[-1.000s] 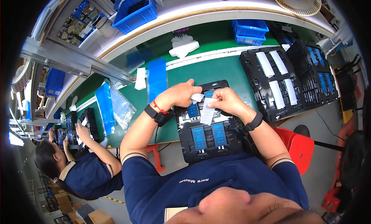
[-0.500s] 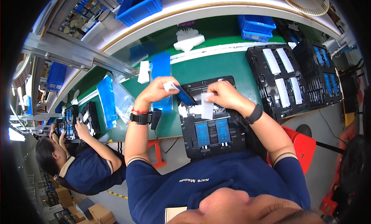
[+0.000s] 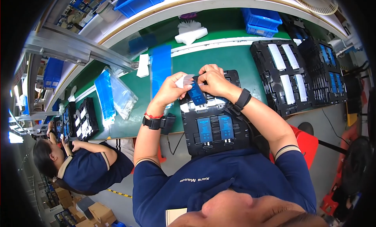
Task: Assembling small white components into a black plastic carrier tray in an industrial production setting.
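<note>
Over the far part of a black plastic tray [image 3: 192, 146] I hold a flat blue battery [image 3: 197, 97] at a tilt. My left hand [image 3: 171, 90] is closed on the battery's left edge, with thin white slips [image 3: 185, 80] fanned out between its fingers. On the other side my right hand [image 3: 216, 83] has its fingers curled in at the battery's upper right edge; whether a slip is under those fingers is hidden. Two more blue batteries, a left one [image 3: 205, 130] and a right one [image 3: 227, 128], lie in the tray's near pockets.
To the right stand black trays [image 3: 276, 76] with white strips on top. Blue film sheets [image 3: 161, 66] and a clear bag [image 3: 122, 94] lie left on the green table [image 3: 231, 56]. Blue bins [image 3: 261, 22] are at the back. A co-worker [image 3: 88, 164] sits at left; a red stool [image 3: 307, 146] is right.
My right hand has moved up and left to the battery, and the white slip it held no longer shows there. The battery now faces up more, and my left hand is slightly further right.
</note>
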